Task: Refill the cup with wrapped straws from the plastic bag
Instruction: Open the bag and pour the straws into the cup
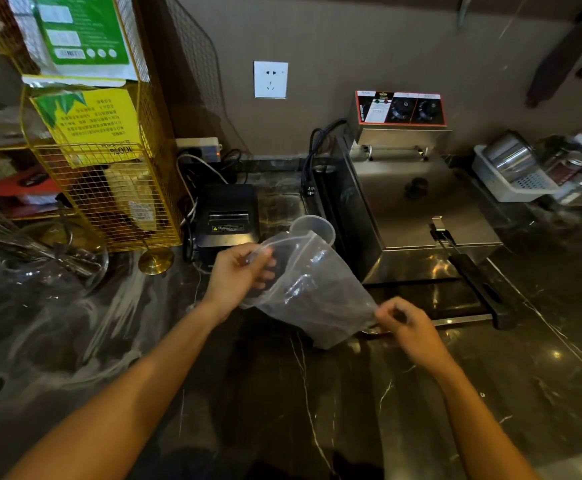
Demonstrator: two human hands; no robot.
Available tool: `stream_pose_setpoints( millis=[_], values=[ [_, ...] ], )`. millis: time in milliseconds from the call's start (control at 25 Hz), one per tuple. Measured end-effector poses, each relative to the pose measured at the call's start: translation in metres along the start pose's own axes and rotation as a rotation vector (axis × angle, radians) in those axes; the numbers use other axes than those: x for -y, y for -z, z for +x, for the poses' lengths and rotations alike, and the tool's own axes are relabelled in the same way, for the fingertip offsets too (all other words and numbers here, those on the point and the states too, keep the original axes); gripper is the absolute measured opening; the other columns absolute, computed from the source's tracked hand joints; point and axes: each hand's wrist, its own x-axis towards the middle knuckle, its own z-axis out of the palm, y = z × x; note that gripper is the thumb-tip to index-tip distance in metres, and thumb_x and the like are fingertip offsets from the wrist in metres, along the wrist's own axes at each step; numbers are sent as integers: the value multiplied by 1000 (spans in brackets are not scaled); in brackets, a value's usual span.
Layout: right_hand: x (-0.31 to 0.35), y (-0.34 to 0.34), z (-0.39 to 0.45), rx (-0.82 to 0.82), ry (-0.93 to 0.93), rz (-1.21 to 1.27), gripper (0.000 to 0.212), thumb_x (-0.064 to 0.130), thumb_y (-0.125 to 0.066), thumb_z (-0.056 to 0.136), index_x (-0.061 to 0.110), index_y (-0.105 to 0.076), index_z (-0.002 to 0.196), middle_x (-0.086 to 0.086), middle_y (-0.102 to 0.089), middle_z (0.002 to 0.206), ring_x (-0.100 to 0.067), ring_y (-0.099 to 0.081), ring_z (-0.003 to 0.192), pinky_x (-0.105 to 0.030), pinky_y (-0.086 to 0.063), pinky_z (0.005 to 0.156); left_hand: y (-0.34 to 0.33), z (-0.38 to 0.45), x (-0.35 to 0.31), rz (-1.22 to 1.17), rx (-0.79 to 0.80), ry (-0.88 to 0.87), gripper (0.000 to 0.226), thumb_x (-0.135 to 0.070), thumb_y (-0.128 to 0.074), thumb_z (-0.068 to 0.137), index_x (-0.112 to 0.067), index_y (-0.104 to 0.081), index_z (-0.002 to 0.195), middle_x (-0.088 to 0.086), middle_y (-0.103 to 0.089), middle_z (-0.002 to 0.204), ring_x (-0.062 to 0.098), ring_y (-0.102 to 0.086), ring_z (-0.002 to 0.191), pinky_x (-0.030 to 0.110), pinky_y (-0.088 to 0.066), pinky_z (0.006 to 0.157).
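Two bare forearms reach in over the dark marble counter (282, 393), cut off at the bottom edge. The right hand (409, 329) sits nearest, fingers curled and pinching the lower corner of the clear plastic bag (310, 292); the fingertips themselves are hard to read through the film. The left hand (239, 275) is a little further out, thumb and fingers gripping the bag's open mouth, part of the fingers blurred behind the plastic. The bag hangs slanted between the two hands, above the counter, and it is see-through enough that I cannot make out any straws in it. Just behind the bag's top edge stands the clear cup (313, 230), only its rim and one side showing, the rest hidden by the bag. Left of the cup sits a black receipt printer (227, 220), cables trailing behind it. To the right stands a steel fryer (417, 202) with two dials, its black handle poking toward us. Off left, a yellow wire rack (109, 188) holds packets, cut by the frame's edge. On the far wall, a white socket (270, 79); far right, a white basket (511, 181) of blurred metal tins.
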Motion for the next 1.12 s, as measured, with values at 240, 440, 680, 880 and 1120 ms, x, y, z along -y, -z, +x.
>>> stream_pose_setpoints(
  millis=[240, 440, 680, 880, 1120],
  values=[
    [13, 20, -7, -69, -90, 455, 18, 13, -60, 101, -4, -61, 106, -12, -74, 99, -23, -76, 82, -35, -63, 68, -6, 13, 0, -510, 120, 238, 50, -50, -49, 102, -13, -67, 129, 10, -73, 127, 25, -70, 120, 48, -49, 105],
    [19, 41, -12, -179, -72, 584, 7, 14, -62, 100, 7, -64, 101, -13, -71, 94, -16, -72, 69, -31, -61, 58, -38, 11, 10, -833, 128, 287, 61, -51, -56, 98, -12, -54, 145, 16, -64, 142, 34, -61, 132, 54, -42, 115],
    [41, 72, -18, -280, -13, 516, 35, 16, -70, 94, 13, -59, 128, -11, -74, 105, -16, -73, 74, -36, -62, 64, -80, 24, 7, -805, 166, 355, 48, -23, -68, 97, -20, -55, 143, 10, -69, 136, 29, -66, 127, 55, -45, 114],
    [66, 97, -16, -333, 75, 372, 15, 18, -68, 96, 19, -72, 110, -10, -73, 96, -6, -68, 65, -30, -56, 61, -113, 46, -4, -827, 87, 459, 35, -30, -67, 97, -14, -65, 129, 11, -75, 125, 26, -69, 122, 51, -44, 115],
    [105, 119, 9, -483, 197, 282, 12, 21, -65, 99, 28, -71, 91, 13, -75, 87, 2, -72, 79, -18, -57, 69, -146, 69, -16, -861, 50, 514, 22, -28, -54, 104, -13, -70, 105, 12, -73, 118, 29, -66, 122, 46, -49, 110]
  ],
)
